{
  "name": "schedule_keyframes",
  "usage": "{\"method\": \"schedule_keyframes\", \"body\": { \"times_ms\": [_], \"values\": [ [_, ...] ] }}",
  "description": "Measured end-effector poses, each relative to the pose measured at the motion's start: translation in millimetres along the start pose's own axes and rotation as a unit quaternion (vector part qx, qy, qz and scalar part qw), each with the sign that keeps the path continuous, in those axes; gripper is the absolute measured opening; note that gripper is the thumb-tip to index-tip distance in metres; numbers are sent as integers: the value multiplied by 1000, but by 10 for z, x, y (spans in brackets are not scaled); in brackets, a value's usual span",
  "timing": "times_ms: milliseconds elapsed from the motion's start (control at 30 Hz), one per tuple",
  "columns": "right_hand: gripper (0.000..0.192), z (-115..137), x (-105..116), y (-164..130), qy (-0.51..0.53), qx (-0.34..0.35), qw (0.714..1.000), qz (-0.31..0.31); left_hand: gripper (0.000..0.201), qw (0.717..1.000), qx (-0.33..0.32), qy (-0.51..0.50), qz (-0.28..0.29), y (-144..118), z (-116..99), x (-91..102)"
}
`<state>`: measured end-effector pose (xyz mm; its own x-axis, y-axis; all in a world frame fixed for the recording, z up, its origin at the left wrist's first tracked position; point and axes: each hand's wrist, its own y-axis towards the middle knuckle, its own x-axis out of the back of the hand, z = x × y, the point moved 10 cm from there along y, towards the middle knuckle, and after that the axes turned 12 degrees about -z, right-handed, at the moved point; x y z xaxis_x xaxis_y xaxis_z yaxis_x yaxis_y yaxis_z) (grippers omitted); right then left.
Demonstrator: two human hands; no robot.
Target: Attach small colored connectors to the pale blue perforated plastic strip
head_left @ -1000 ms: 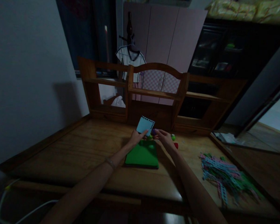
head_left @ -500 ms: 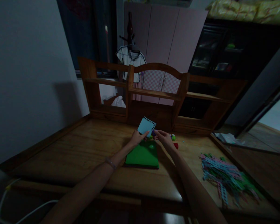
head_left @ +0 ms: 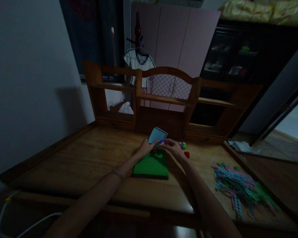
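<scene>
My left hand (head_left: 146, 147) pinches the lower corner of a light blue paper card (head_left: 157, 135) with a row of punched holes along its top edge. My right hand (head_left: 173, 146) grips a small purple punch (head_left: 162, 142) at the card's lower right edge. Both hands hover over the far end of a green pad (head_left: 151, 165) lying on the wooden desk (head_left: 84, 162). The room is dim.
A green and purple punch (head_left: 182, 145) and a small red one (head_left: 187, 154) lie right of my right hand. A heap of punched paper strips (head_left: 240, 189) covers the desk's right side. A wooden shelf unit (head_left: 164, 99) stands at the back. A white cable (head_left: 22, 224) hangs lower left.
The card has tilted and shifted slightly right and down. My right hand has closed in on its lower right edge with the purple punch.
</scene>
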<state>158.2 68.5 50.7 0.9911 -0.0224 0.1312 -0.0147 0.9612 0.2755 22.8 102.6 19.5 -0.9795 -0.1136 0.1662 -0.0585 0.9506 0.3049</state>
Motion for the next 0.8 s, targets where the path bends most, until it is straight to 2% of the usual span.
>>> {"method": "schedule_keyframes", "body": {
  "times_ms": [267,633,800],
  "values": [
    [39,-80,52,26,-27,-18,999,-18,24,997,43,-51,40,28,142,-129],
    [38,-63,24,12,-51,1,999,-5,27,998,4,-22,50,69,193,-145],
    [38,-86,40,21,-50,1,999,-10,31,999,10,-2,53,69,222,-156]
  ]
}}
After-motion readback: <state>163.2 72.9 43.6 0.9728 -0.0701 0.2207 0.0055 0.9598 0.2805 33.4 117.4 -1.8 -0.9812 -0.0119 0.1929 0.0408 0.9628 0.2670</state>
